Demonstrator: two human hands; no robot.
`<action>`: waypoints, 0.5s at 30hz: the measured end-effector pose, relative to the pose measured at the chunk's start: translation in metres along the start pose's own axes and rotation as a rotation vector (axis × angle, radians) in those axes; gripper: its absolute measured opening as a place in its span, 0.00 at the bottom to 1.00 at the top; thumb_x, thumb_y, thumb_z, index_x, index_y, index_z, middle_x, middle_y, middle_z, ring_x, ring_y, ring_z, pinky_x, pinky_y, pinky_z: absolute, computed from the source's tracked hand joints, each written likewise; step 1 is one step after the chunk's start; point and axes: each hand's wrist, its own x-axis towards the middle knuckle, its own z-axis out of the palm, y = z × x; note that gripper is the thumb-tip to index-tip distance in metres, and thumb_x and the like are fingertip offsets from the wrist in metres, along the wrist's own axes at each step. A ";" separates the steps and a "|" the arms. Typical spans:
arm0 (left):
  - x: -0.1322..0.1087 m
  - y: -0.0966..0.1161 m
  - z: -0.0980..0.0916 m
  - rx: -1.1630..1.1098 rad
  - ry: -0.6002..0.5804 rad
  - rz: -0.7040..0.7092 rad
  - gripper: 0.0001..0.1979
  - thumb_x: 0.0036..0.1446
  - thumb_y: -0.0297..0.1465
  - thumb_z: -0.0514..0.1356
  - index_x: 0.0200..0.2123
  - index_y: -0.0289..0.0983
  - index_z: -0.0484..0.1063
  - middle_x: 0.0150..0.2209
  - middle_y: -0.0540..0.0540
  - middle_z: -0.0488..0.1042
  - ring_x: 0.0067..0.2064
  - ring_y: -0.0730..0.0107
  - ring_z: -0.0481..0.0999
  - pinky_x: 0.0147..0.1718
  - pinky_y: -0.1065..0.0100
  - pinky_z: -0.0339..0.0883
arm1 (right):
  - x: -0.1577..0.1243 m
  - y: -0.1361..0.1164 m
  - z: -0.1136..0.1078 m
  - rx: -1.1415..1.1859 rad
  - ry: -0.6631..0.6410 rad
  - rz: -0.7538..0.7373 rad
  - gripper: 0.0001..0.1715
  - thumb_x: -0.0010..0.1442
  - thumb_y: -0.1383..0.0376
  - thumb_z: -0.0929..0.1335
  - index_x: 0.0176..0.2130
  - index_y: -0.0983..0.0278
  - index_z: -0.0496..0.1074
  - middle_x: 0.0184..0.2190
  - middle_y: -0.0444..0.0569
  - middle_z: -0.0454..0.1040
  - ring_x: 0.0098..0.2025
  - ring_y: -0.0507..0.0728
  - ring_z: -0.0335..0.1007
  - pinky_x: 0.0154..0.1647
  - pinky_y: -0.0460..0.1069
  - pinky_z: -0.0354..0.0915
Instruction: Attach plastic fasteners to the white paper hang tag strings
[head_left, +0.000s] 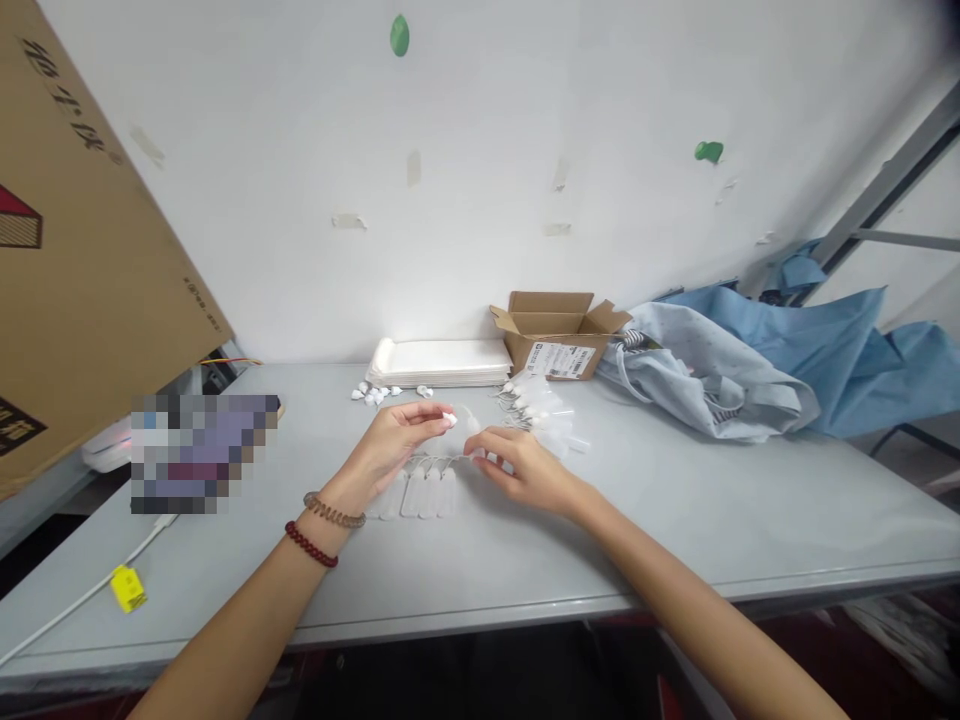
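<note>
My left hand (397,440), with two beaded or coiled bracelets on its wrist, pinches a small white plastic piece (450,420) between thumb and fingertips. Just to the right, my right hand (529,468) has its fingers closed on the end of a thin white cord (450,458); the exact tip is hidden by the fingers. Below and between the hands, several clear flat tags (429,494) lie in a row on the table, their cords running up toward the fingers. Behind my right hand spreads a bunch of more clear tags (544,405) with white cords.
Small white pieces (382,394) lie before a stack of white sheets (450,358). An open cardboard box (562,345) and a light blue bag (705,370) stand behind at right. At left are a large carton (82,220), a blurred-out item (202,455) and a white cable (75,607).
</note>
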 end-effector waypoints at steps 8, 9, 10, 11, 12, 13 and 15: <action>-0.003 -0.002 0.004 -0.038 -0.124 0.010 0.11 0.45 0.32 0.69 0.35 0.36 0.78 0.39 0.45 0.76 0.43 0.67 0.72 0.46 0.66 0.63 | 0.001 -0.005 0.003 0.165 -0.055 0.030 0.14 0.60 0.75 0.60 0.41 0.64 0.70 0.35 0.47 0.71 0.32 0.52 0.64 0.35 0.46 0.58; -0.003 -0.002 0.004 -0.027 -0.133 0.012 0.11 0.45 0.32 0.69 0.35 0.36 0.78 0.38 0.46 0.76 0.42 0.68 0.72 0.45 0.66 0.62 | 0.001 -0.006 0.002 0.203 -0.061 0.041 0.13 0.60 0.74 0.60 0.40 0.64 0.70 0.35 0.47 0.71 0.32 0.52 0.63 0.35 0.46 0.58; -0.003 -0.002 0.003 -0.015 -0.132 0.010 0.11 0.45 0.32 0.69 0.35 0.36 0.78 0.38 0.46 0.75 0.42 0.68 0.72 0.44 0.67 0.62 | 0.001 -0.007 0.001 0.249 -0.067 0.056 0.12 0.61 0.73 0.59 0.39 0.64 0.70 0.35 0.47 0.70 0.33 0.52 0.63 0.35 0.46 0.58; -0.003 -0.002 0.002 -0.002 -0.123 0.009 0.12 0.45 0.32 0.69 0.35 0.37 0.77 0.37 0.46 0.75 0.41 0.68 0.71 0.44 0.67 0.62 | 0.002 -0.007 0.000 0.301 -0.070 0.081 0.12 0.62 0.72 0.59 0.38 0.64 0.70 0.34 0.47 0.70 0.33 0.51 0.63 0.35 0.46 0.58; -0.003 -0.002 0.001 0.010 -0.109 0.008 0.12 0.45 0.33 0.69 0.35 0.37 0.77 0.37 0.46 0.75 0.41 0.68 0.71 0.44 0.67 0.62 | 0.002 -0.008 -0.001 0.357 -0.069 0.114 0.11 0.63 0.70 0.59 0.38 0.64 0.69 0.34 0.46 0.70 0.32 0.51 0.62 0.35 0.46 0.57; -0.003 -0.002 0.000 0.022 -0.094 0.007 0.12 0.45 0.33 0.69 0.35 0.37 0.77 0.37 0.46 0.75 0.41 0.68 0.71 0.44 0.66 0.62 | 0.002 -0.008 -0.003 0.414 -0.064 0.153 0.11 0.64 0.69 0.58 0.37 0.64 0.69 0.33 0.46 0.69 0.31 0.51 0.61 0.34 0.46 0.57; -0.003 -0.002 -0.001 0.045 -0.071 0.004 0.13 0.44 0.34 0.70 0.35 0.37 0.77 0.37 0.46 0.75 0.41 0.67 0.71 0.44 0.66 0.62 | 0.003 -0.007 -0.005 0.514 -0.038 0.226 0.12 0.65 0.65 0.58 0.37 0.64 0.68 0.32 0.45 0.69 0.29 0.50 0.59 0.32 0.46 0.57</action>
